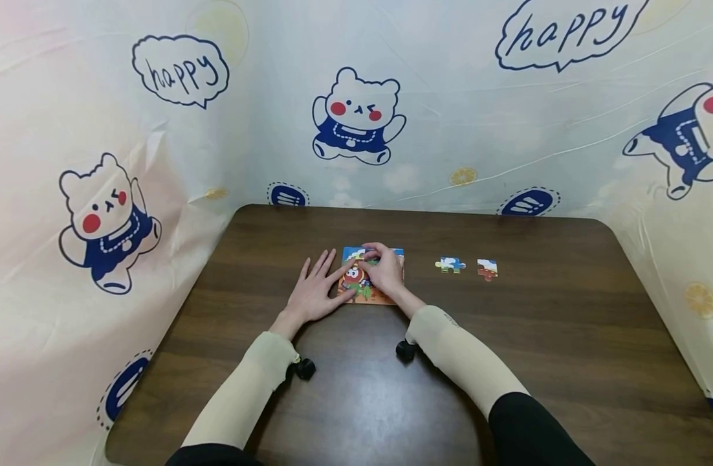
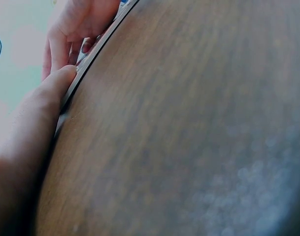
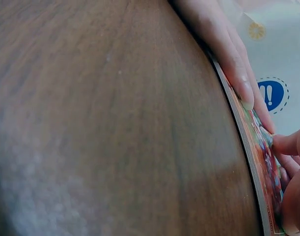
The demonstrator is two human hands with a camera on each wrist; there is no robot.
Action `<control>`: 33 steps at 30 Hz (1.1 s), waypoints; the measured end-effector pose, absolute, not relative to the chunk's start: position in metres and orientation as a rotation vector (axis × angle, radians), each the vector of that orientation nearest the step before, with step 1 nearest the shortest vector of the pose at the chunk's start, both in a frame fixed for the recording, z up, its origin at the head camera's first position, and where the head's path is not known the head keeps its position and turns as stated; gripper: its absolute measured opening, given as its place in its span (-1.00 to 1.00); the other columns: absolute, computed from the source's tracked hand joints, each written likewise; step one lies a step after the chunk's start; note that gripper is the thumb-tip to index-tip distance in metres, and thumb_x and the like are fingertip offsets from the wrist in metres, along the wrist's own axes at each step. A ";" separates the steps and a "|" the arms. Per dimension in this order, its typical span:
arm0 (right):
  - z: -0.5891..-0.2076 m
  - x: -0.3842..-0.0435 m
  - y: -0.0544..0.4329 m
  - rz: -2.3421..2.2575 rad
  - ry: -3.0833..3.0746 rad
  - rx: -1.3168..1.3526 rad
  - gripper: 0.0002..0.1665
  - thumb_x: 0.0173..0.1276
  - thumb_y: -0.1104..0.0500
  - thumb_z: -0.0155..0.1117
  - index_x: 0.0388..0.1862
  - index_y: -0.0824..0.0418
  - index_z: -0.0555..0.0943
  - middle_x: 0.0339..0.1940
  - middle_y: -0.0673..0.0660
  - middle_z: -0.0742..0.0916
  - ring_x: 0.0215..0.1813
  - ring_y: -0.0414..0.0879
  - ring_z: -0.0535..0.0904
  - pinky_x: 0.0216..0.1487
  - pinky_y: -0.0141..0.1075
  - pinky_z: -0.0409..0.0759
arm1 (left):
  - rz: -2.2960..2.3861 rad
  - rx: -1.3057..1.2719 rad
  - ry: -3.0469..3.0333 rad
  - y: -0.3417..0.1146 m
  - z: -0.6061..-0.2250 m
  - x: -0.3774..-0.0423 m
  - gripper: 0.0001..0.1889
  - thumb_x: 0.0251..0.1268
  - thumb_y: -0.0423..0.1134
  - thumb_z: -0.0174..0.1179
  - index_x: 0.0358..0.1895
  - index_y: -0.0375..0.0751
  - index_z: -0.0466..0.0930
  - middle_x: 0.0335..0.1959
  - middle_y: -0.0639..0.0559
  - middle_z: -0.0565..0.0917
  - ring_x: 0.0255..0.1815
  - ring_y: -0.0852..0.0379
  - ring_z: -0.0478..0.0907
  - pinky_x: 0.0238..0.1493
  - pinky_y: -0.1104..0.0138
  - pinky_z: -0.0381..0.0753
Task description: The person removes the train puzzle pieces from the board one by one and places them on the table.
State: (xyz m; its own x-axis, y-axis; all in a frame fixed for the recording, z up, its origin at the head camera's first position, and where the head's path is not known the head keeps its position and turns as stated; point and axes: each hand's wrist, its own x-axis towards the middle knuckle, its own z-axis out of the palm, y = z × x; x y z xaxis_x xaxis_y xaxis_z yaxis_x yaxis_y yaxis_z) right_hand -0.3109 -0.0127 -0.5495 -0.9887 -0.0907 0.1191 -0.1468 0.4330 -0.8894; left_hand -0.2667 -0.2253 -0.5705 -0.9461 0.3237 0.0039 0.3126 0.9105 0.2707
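A colourful jigsaw puzzle (image 1: 365,293) lies flat on the table, with a red cartoon figure, green shapes and a blue upper edge showing. My left hand (image 1: 314,292) is spread beside it, its thumb and index finger resting on the puzzle's left part. Over the upper middle of the puzzle, my right hand (image 1: 385,272) bends its fingers and pinches a puzzle piece at the surface; the fingers mostly hide that piece. In the right wrist view, the right thumb (image 3: 286,144) touches the picture close to the left fingers.
Two loose puzzle pieces lie right of the puzzle: a blue-and-white one (image 1: 450,264) and a blue-and-red one (image 1: 487,269). The brown wooden table (image 1: 566,336) has rounded corners. A printed cloth (image 1: 438,103) hangs around its back and sides.
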 end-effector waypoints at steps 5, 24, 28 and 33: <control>-0.547 -0.310 -0.012 1.657 -2.608 0.179 -0.55 0.50 0.21 0.53 0.32 0.20 0.73 -0.03 0.21 0.91 0.33 0.17 0.73 0.76 0.20 0.00 | 0.414 0.503 3.032 -0.226 -0.571 -0.268 -0.14 0.51 0.63 -0.14 0.78 0.59 -0.04 0.91 -0.01 -0.15 0.93 -0.04 -0.28 0.85 -0.26 -0.36; -0.531 -0.310 0.042 1.755 -2.577 0.225 -0.49 0.50 0.31 0.50 0.39 0.31 0.68 0.03 0.35 0.86 0.17 0.24 0.78 0.38 0.13 0.69 | 0.422 0.496 3.025 -0.224 -0.572 -0.266 -0.11 0.49 0.66 -0.15 0.80 0.53 0.00 0.91 0.01 -0.17 0.93 -0.06 -0.29 0.85 -0.26 -0.36; -0.531 -0.313 0.067 1.689 -2.614 0.240 -0.49 0.49 0.31 0.51 0.39 0.32 0.69 0.03 0.36 0.88 0.20 0.26 0.77 0.43 0.15 0.64 | 0.420 0.485 3.032 -0.225 -0.573 -0.267 -0.08 0.48 0.66 -0.12 0.81 0.50 -0.03 0.91 0.01 -0.16 0.93 -0.05 -0.29 0.86 -0.25 -0.37; -0.534 -0.315 0.094 1.648 -2.642 0.262 -0.51 0.49 0.33 0.50 0.37 0.36 0.69 0.01 0.38 0.88 0.16 0.27 0.79 0.40 0.15 0.66 | 0.427 0.472 3.025 -0.225 -0.573 -0.268 -0.06 0.47 0.65 -0.10 0.81 0.49 -0.05 0.91 0.02 -0.17 0.93 -0.04 -0.30 0.86 -0.23 -0.40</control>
